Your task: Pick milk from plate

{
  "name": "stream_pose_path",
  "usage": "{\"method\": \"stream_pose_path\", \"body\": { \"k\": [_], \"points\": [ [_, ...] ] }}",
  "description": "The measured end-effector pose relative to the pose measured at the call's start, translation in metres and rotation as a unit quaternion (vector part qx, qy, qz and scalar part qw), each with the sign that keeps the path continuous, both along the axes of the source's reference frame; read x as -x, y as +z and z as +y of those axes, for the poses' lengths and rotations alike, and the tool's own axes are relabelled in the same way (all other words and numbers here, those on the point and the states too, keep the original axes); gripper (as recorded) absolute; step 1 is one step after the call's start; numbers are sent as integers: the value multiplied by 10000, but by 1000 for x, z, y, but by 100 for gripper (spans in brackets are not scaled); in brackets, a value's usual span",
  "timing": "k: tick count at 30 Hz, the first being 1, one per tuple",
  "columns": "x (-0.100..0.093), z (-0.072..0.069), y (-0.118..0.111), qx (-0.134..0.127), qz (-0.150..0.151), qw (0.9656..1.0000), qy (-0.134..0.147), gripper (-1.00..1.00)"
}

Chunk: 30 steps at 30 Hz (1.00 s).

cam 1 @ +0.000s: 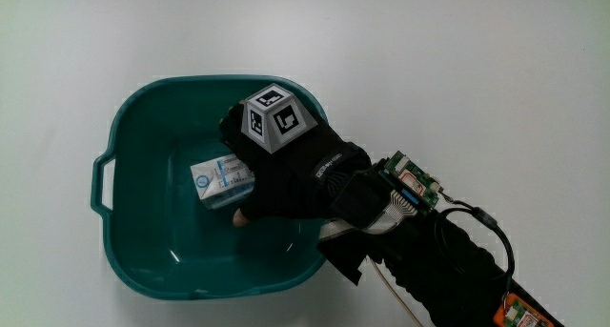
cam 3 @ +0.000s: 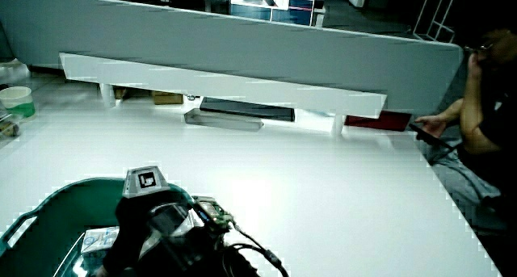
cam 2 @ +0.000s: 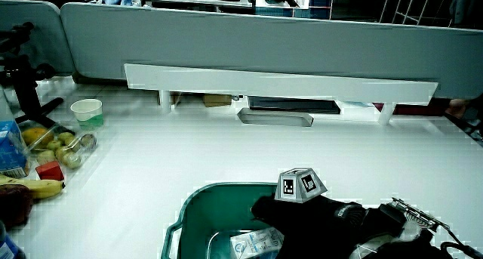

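A small white and blue milk carton [cam 1: 217, 179] lies inside a teal plastic basin [cam 1: 152, 93], not on a plate. The gloved hand [cam 1: 255, 174] reaches into the basin and is closed around the carton, with the thumb on the carton's side nearer the person and the fingers curled over its farther side. The patterned cube [cam 1: 274, 120] sits on the back of the hand. In both side views the hand [cam 2: 302, 210] [cam 3: 137, 224] is low in the basin [cam 2: 198, 198] [cam 3: 48, 198], with the carton [cam 2: 253, 244] [cam 3: 98, 239] partly hidden under it.
In a side view, a paper cup [cam 2: 87, 110], a clear box of fruit [cam 2: 64, 147], a banana [cam 2: 34, 187] and a blue carton [cam 2: 9, 149] stand at the table's edge. A low grey partition [cam 2: 264, 40] with a white ledge closes off the table.
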<state>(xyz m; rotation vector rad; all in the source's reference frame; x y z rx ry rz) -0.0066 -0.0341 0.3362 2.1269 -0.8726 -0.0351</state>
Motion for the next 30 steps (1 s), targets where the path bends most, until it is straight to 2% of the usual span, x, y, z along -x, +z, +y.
{"method": "stream_pose_path", "body": {
  "k": [4, 5, 6, 7, 9, 10, 13, 16, 21, 24, 26, 27, 28, 30],
  "points": [
    [5, -7, 12, 178, 14, 9998, 83, 0],
    [6, -9, 16, 90, 79, 9999, 121, 0],
    [7, -10, 17, 175, 26, 9998, 117, 0],
    [9, -12, 24, 260, 135, 9994, 197, 0],
    [16, -13, 36, 524, 335, 9980, 105, 0],
    [18, -12, 28, 293, 87, 9995, 32, 0],
    [22, -15, 37, 254, 95, 9996, 113, 0],
    [26, -18, 43, 457, 52, 9989, 115, 0],
    [29, -20, 49, 541, -155, 9983, 144, 0],
    [31, -20, 57, 461, -20, 9988, 163, 0],
    [32, -20, 55, 533, -188, 9983, 135, 0],
    [32, -19, 56, 572, -198, 9981, 139, 0],
    [32, -18, 58, 492, -192, 9985, 171, 0],
    [32, -20, 61, 578, -166, 9981, 159, 0]
  ]
}}
